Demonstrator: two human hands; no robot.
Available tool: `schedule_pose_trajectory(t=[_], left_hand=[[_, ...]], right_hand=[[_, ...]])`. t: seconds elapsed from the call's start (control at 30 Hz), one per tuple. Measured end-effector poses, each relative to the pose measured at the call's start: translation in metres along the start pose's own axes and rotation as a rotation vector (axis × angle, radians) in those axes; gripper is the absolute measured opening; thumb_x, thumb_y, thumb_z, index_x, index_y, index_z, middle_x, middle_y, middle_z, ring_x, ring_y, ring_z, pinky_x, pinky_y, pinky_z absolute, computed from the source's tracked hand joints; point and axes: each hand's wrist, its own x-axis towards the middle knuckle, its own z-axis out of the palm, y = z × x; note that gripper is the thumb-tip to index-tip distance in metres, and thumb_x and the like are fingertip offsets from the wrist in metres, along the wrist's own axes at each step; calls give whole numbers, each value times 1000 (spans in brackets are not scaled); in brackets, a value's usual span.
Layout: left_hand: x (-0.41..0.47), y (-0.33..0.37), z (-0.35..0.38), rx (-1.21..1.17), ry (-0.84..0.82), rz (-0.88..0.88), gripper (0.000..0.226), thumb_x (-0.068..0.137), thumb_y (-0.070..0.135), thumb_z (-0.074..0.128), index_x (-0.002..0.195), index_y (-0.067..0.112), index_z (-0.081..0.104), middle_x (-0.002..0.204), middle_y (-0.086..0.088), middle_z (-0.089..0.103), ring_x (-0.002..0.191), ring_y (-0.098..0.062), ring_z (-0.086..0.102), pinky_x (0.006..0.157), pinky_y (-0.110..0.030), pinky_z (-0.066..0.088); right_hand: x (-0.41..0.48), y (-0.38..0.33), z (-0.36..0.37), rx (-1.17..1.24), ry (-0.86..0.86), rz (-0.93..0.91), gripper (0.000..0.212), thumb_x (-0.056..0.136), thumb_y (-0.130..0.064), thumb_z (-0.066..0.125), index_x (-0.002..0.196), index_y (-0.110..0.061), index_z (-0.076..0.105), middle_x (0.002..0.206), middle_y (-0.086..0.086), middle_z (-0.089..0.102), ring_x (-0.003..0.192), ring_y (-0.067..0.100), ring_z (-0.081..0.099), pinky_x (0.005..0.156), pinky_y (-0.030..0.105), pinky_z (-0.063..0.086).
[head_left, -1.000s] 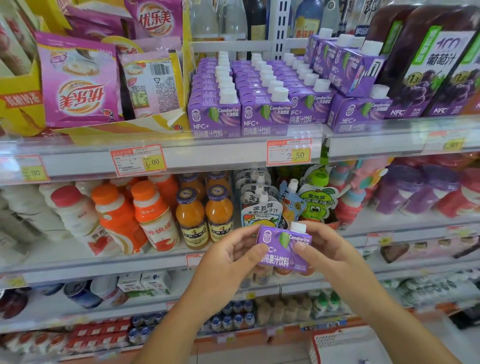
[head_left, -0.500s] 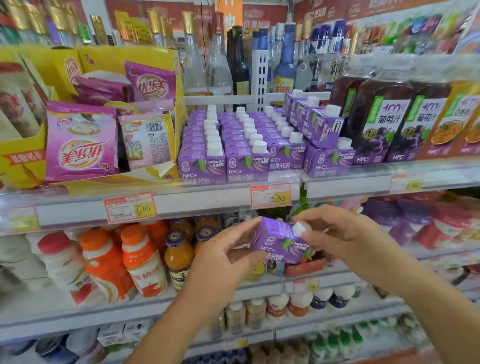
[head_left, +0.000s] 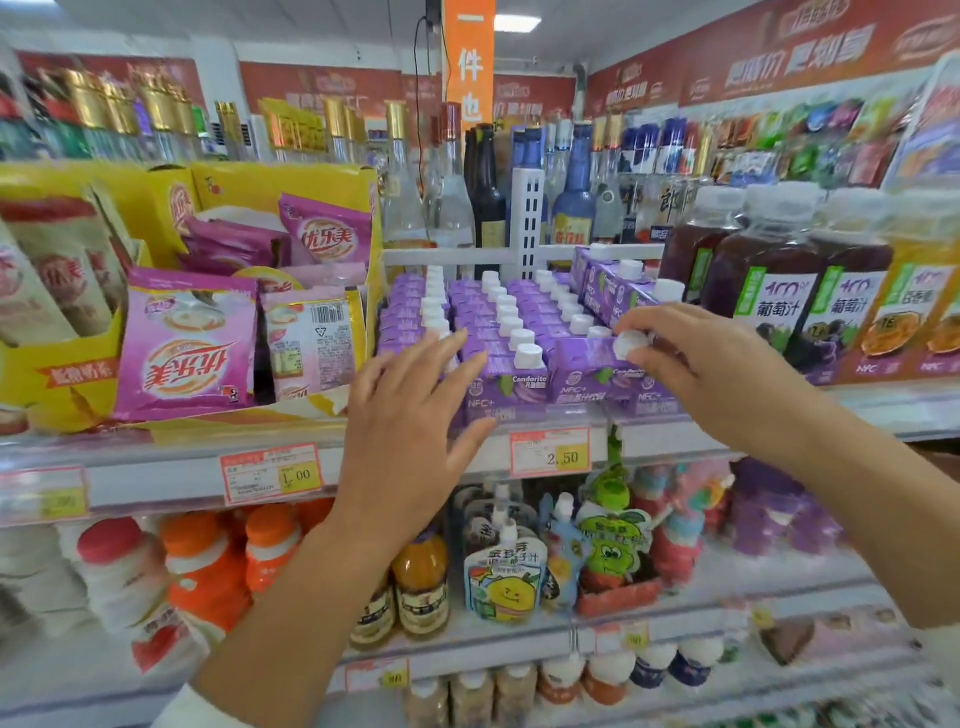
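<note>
Carton (head_left: 587, 371) sits at shelf (head_left: 156, 467) front, right hand (head_left: 727, 379) pinching its white cap (head_left: 629, 342); left hand (head_left: 410, 415) spread, holding nothing.

Small purple juice carton (head_left: 592, 376) with a white screw cap (head_left: 630, 343) at the top right and pale "NFC+" lettering and a leaf on the front. Upright, front face outward, at the front edge of the upper shelf (head_left: 415, 467), just beside a matching carton (head_left: 511, 387) on its left. Pinched at the cap by the right hand (head_left: 727, 374). Bottom edge hidden behind the shelf rail.
</note>
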Motion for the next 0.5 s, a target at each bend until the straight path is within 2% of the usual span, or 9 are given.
schedule_pose_trajectory(t=[0.1,0.2,0.27,0.43,0.5], left_hand=[[-1,-1,3,13,27,-2,55,91,55,49,137,26,54,148,4,47,136,-19,40,112,-41,21],[0,-1,5,12,43,2,54,89,53,54,136,27,55,146,5,47,133,-17,40,112,-38,19],[0,-1,5,7,46,3,53,88,52,55,135,27,55,145,5,48,132,-16,41,113,-36,17],[0,-1,7,1,74,6,52,88,51,57,132,26,57,143,5,50,130,-17,42,112,-37,19],[0,-2,8,0,84,10,51,87,51,58,132,25,57,143,4,50,129,-17,43,112,-38,20]], right_hand=[[7,0,-6,16,-62,31,27,100,-22,51,125,-25,58,113,-5,60,90,19,57,76,30,40],[14,0,-10,-39,-95,52,27,100,-24,50,125,-25,59,108,-7,58,88,16,53,74,26,34],[16,-2,-10,-58,-94,62,27,101,-25,48,126,-24,58,108,-6,57,89,15,51,72,25,31],[19,-4,-9,-103,-113,53,28,102,-27,46,127,-24,57,114,-3,61,96,19,56,75,28,37],[19,-3,-8,-106,-108,40,27,102,-27,46,127,-23,57,113,-5,60,95,18,55,73,25,34]])
